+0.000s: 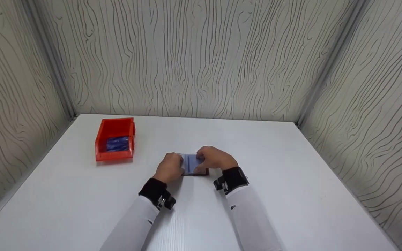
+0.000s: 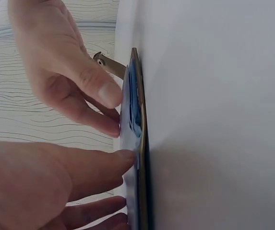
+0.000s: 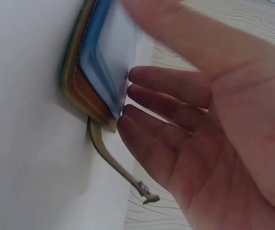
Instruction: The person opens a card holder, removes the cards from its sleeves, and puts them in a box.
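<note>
A brown-edged card wallet (image 1: 196,173) with blue inside and clear plastic sleeves (image 3: 109,52) lies spread on the white table. Its narrow strap (image 3: 112,160), with a metal snap at the tip, sticks out from the far side. My left hand (image 1: 170,168) rests over the wallet's left part; in the left wrist view its thumb and fingers (image 2: 96,211) reach straight onto the top face. From the right comes my right hand (image 1: 218,158), thumb on the sleeve and fingertips (image 3: 136,76) spread along the far edge. Both hands partly hide the wallet.
At the back left stands a red open-fronted bin (image 1: 114,156) with shiny blue packets (image 1: 117,143) in it. Panels with a wood-grain pattern (image 1: 183,59) wall in the white table (image 1: 274,202) at the back and sides.
</note>
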Tool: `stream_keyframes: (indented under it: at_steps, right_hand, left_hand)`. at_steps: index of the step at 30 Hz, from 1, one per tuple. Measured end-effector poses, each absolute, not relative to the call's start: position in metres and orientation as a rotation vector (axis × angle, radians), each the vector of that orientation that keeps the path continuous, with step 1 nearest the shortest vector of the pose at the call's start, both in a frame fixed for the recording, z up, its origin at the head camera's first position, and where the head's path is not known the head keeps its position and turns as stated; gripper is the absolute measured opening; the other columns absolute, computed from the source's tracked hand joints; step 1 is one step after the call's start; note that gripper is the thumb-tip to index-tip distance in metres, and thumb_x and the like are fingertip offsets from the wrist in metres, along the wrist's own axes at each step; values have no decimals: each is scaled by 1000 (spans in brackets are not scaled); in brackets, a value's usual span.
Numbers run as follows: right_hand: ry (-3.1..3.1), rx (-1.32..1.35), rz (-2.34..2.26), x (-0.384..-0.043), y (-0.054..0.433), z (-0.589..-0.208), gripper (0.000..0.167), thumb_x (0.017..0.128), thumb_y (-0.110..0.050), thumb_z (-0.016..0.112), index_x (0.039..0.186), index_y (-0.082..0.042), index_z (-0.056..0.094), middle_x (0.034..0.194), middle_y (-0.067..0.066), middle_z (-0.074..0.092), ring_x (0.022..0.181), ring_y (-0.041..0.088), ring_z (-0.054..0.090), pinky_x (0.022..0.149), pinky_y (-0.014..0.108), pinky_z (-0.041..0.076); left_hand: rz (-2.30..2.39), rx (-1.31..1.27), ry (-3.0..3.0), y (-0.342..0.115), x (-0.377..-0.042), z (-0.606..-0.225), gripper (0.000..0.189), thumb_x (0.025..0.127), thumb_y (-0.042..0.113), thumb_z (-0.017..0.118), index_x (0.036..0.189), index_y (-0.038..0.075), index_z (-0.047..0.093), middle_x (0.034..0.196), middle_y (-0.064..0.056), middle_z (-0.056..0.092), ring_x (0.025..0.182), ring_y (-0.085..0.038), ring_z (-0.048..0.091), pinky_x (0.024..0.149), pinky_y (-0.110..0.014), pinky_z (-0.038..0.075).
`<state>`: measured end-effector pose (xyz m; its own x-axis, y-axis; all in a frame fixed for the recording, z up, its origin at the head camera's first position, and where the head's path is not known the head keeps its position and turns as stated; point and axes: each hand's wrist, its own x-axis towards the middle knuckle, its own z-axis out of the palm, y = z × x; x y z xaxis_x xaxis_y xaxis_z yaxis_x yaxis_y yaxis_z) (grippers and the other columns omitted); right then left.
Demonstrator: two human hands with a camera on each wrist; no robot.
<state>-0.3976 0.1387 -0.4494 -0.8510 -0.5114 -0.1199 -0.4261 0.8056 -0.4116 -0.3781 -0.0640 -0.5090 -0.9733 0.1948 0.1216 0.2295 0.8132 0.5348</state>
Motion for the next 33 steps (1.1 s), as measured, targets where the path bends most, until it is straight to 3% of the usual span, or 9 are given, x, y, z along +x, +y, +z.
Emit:
stream_keyframes:
  at_steps: [6,13,20,28,33]
  right_hand:
    - [2817,-695,-512,-398,139,-449,60,84,-28,95,136,-5,74,134,11,76,117,24,69,111,46,57]
    - [2847,-698,-427,-398,138,-452,60,83,-29,96,136,-8,76,130,8,77,115,23,67,109,45,56]
    - [2839,-732,-429,-399,137,-455,57,83,-27,95,134,-9,76,124,6,78,112,22,66,108,44,56]
    - [2820,-796,-415,-392,131,-449,58,88,-21,92,141,-9,72,133,8,78,118,24,69,110,46,56]
    - [2784,-820,-436,-390,129,-446,65,85,-22,93,144,-11,70,137,6,77,118,23,69,109,45,56]
  left_hand:
    - [-974,-259,-2953,-59,-352,-477,26,85,0,83,110,-8,78,104,-16,78,91,-22,65,90,-43,59]
    - [-1049,-242,-2947,-62,-354,-477,40,87,4,86,122,-10,74,114,-21,79,102,-27,70,99,-46,60]
    - [-1060,-266,-2931,-66,-358,-481,38,85,4,88,118,-10,75,111,-21,79,103,-29,71,101,-47,59]
    - [-1019,-349,-2871,-73,-361,-489,22,82,5,88,96,-5,76,91,-11,77,84,-19,62,84,-40,57]
    - [-1001,-283,-2912,-71,-355,-480,26,82,3,88,103,-7,77,98,-15,79,89,-22,65,88,-42,59]
